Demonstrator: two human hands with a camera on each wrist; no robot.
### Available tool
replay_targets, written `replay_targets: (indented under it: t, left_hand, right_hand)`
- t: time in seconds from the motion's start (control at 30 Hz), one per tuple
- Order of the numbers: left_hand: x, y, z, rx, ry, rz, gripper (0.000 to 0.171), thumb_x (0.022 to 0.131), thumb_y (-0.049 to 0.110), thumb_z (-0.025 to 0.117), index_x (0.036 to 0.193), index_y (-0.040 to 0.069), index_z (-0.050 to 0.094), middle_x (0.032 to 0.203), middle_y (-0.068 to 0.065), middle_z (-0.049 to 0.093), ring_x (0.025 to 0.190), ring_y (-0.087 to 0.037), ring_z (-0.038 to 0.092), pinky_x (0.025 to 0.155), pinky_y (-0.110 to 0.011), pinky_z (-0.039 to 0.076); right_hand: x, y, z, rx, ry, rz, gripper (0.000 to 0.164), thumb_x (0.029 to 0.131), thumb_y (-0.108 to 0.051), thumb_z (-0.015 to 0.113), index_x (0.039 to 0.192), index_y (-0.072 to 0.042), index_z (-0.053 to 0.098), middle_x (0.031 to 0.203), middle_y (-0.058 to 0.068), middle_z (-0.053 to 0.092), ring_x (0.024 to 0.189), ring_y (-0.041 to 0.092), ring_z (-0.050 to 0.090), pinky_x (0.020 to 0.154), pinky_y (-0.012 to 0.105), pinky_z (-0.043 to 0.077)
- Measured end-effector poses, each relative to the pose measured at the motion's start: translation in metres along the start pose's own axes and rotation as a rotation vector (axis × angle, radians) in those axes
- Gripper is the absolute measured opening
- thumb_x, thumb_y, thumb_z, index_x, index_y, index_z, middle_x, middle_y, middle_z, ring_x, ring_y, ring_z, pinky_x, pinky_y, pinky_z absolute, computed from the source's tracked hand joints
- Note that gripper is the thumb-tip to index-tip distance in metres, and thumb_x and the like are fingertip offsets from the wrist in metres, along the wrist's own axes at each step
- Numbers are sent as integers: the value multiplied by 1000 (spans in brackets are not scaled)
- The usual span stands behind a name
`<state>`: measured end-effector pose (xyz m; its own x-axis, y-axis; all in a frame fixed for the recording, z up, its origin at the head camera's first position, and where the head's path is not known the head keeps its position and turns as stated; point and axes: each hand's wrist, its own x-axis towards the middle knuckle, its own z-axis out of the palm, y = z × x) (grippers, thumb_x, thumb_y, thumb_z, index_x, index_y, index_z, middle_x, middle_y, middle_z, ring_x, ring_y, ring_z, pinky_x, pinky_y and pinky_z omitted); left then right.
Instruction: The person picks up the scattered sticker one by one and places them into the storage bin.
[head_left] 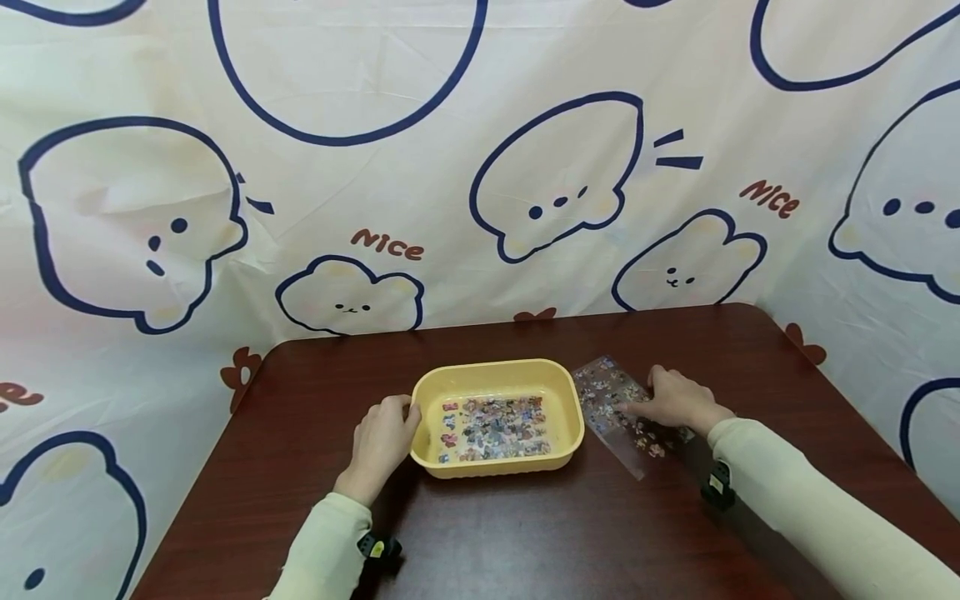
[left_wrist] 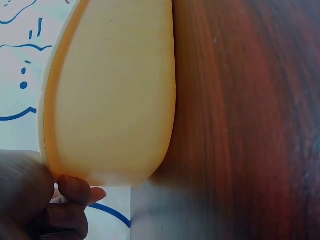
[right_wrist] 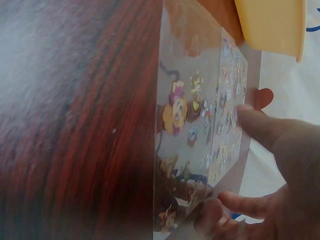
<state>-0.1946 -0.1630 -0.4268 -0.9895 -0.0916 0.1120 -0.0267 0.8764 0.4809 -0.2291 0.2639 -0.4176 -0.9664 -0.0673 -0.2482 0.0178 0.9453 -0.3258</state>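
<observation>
A shallow yellow plastic tub (head_left: 487, 471) stands on the table, with sheets of small colourful stickers (head_left: 506, 425) lying in its bottom. At its left end my left hand (head_left: 382, 442) holds the rim, thumb and fingertips on the edge; the left wrist view shows the tub's plain outer wall (left_wrist: 110, 100) above this hand. Just right of the tub are clear sticker sheets (head_left: 600, 387) printed with small cartoon figures. My right hand (head_left: 675, 402) grips them, thumb on the face and fingers near the edge. Larger figures show on the nearer sheet (right_wrist: 175, 110) in the right wrist view.
The dark reddish-brown wooden table (head_left: 525, 542) has rounded far corners. Behind it and at both sides hangs a pale cloth (head_left: 442, 183) with blue cartoon outlines. A dark device is strapped to each wrist.
</observation>
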Motion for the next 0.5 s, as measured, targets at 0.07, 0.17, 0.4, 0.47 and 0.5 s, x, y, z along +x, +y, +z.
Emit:
replay_targets:
  t: [0.07, 0.17, 0.4, 0.47, 0.5]
  left_hand:
    - [0, 0, 0, 0, 3, 4, 37, 99, 26, 58, 122, 0, 71, 109, -20, 75, 79, -28, 69, 67, -49, 53]
    - [1, 0, 0, 0, 5, 7, 37, 99, 26, 58, 121, -1, 71, 108, -20, 75, 78, -28, 69, 66, -48, 53]
    - [2, 0, 1, -2, -3, 7, 37, 99, 26, 57, 122, 0, 71, 109, -20, 75, 78, -28, 69, 66, -48, 53]
    - [2, 0, 2, -2, -3, 7, 37, 99, 26, 58, 122, 0, 71, 107, -19, 75, 74, -25, 67, 64, -45, 52]
    - [2, 0, 2, -3, -4, 8, 37, 99, 26, 58, 122, -1, 70, 106, -19, 75, 72, -24, 66, 63, -44, 51]
  right_hand:
    - [4, -1, 2, 17, 18, 8, 79, 83, -61, 73, 117, 8, 54, 98, 19, 64, 82, 28, 61, 67, 42, 49]
    - [10, -3, 5, 6, 43, 4, 85, 82, -63, 73, 121, 10, 54, 102, 22, 62, 87, 30, 61, 71, 48, 51]
    - [19, -5, 10, -19, 72, 29, 64, 82, -55, 77, 102, 3, 60, 89, 16, 60, 77, 27, 59, 66, 42, 46]
    - [21, -5, 10, 4, 71, 39, 51, 83, -51, 78, 86, -3, 61, 76, 10, 59, 68, 23, 58, 60, 37, 43]
    - [21, -5, 10, 18, 70, 43, 47, 83, -49, 79, 79, -6, 60, 70, 7, 57, 64, 22, 57, 59, 36, 41]
